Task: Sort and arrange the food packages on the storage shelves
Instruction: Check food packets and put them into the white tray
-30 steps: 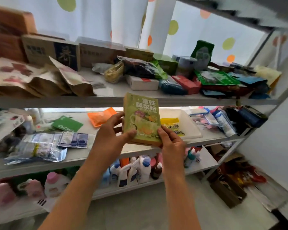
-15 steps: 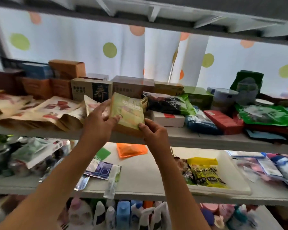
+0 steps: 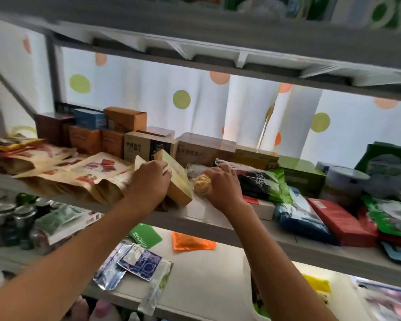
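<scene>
A green-and-tan food pouch (image 3: 178,181) stands tilted on the middle shelf (image 3: 206,218), its lower edge on the board. My left hand (image 3: 148,181) grips its upper left part, fingers curled round the edge. Just to its right lies a small clear packet of yellow food (image 3: 200,185). My right hand (image 3: 225,188) curls over that packet from the right. Brown paper pouches (image 3: 90,172) lie stacked to the left of the green pouch.
Cardboard boxes (image 3: 148,147) line the back of the shelf. A black-and-green bag (image 3: 264,184), a blue bag (image 3: 299,214) and a red box (image 3: 338,221) crowd the right side. On the lower shelf lie an orange packet (image 3: 190,242), a green card (image 3: 146,235) and foil sachets (image 3: 137,262).
Both hands lifted the green pouch from the lower shelf up onto the middle shelf. My right hand let go of it and moved right onto the yellow packet.
</scene>
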Demonstrator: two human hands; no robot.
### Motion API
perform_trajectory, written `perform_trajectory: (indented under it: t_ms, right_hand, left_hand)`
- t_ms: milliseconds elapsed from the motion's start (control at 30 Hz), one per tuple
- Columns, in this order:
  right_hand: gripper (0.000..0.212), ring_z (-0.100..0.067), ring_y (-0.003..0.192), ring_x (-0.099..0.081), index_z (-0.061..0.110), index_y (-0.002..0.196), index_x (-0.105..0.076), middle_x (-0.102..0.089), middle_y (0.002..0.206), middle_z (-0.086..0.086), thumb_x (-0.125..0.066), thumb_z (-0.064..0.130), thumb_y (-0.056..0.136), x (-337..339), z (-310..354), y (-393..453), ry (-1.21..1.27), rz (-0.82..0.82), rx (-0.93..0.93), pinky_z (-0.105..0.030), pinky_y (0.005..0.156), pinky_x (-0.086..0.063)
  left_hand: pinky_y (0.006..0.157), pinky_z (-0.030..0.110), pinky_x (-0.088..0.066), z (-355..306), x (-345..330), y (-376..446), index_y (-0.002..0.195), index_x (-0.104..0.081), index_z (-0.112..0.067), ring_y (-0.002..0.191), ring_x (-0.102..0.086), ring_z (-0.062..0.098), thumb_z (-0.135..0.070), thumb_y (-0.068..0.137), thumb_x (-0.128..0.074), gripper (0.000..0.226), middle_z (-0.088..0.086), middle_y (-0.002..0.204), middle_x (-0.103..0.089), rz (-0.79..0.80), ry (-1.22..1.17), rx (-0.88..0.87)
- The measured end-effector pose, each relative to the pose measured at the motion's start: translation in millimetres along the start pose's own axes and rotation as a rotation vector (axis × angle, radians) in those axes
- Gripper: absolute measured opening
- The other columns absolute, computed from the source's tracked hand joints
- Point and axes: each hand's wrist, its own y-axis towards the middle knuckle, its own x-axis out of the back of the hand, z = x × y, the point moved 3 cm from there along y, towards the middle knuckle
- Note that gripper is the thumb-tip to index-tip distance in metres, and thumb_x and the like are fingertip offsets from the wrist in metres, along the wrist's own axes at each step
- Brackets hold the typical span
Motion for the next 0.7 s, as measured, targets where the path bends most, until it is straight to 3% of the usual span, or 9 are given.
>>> perform_trajectory:
  t_ms: [167,333,433,600,700]
  right_hand:
    - [0.050,-0.030,0.152,-0.021,0.017,0.145,-0.050,-0.045,0.155,-0.009,-0.047,0.043,0.102,-23,-7,27,-0.300,0.197,0.132,-0.048,0.125,-0.010]
    - [0.054,-0.036,0.153,-0.018,0.010,0.153,-0.037,-0.033,0.161,-0.016,-0.043,0.033,0.105,-37,3,39,-0.621,0.340,0.177,-0.058,0.123,-0.011]
    - [0.054,-0.038,0.151,-0.023,0.005,0.155,-0.032,-0.036,0.159,-0.020,-0.039,0.029,0.107,-42,4,44,-0.660,0.302,0.143,-0.058,0.123,-0.013]
    - [0.045,-0.035,0.135,-0.045,0.006,0.145,-0.044,-0.055,0.143,-0.016,-0.045,0.023,0.104,-46,-2,46,-0.648,0.252,0.117,-0.055,0.119,-0.023]
    - [0.039,-0.034,0.128,-0.051,0.006,0.139,-0.050,-0.060,0.137,-0.016,-0.045,0.017,0.103,-45,-7,54,-0.623,0.210,0.084,-0.053,0.116,-0.029]
  left_hand:
    - [0.097,0.038,-0.045,5,-11,9,0.129,-0.059,-0.011,0.116,-0.055,0.028,-0.025,0.100,-0.052,0.033,0.013,0.128,-0.058,0.124,0.200,-0.042]
    - [0.105,0.044,-0.041,-1,-18,21,0.135,-0.056,-0.023,0.124,-0.045,0.028,-0.021,0.102,-0.038,0.037,0.012,0.133,-0.048,0.275,0.341,-0.071]
    - [0.103,0.043,-0.042,-2,-18,27,0.137,-0.052,-0.025,0.122,-0.047,0.029,-0.022,0.103,-0.034,0.039,0.013,0.134,-0.047,0.330,0.393,-0.058]
    - [0.086,0.038,-0.048,-2,-14,31,0.122,-0.059,-0.019,0.107,-0.056,0.026,-0.022,0.101,-0.038,0.030,0.010,0.120,-0.061,0.319,0.443,-0.075]
    - [0.086,0.038,-0.049,-3,-17,32,0.119,-0.057,-0.018,0.104,-0.057,0.026,-0.022,0.101,-0.039,0.027,0.010,0.117,-0.061,0.313,0.456,-0.084]
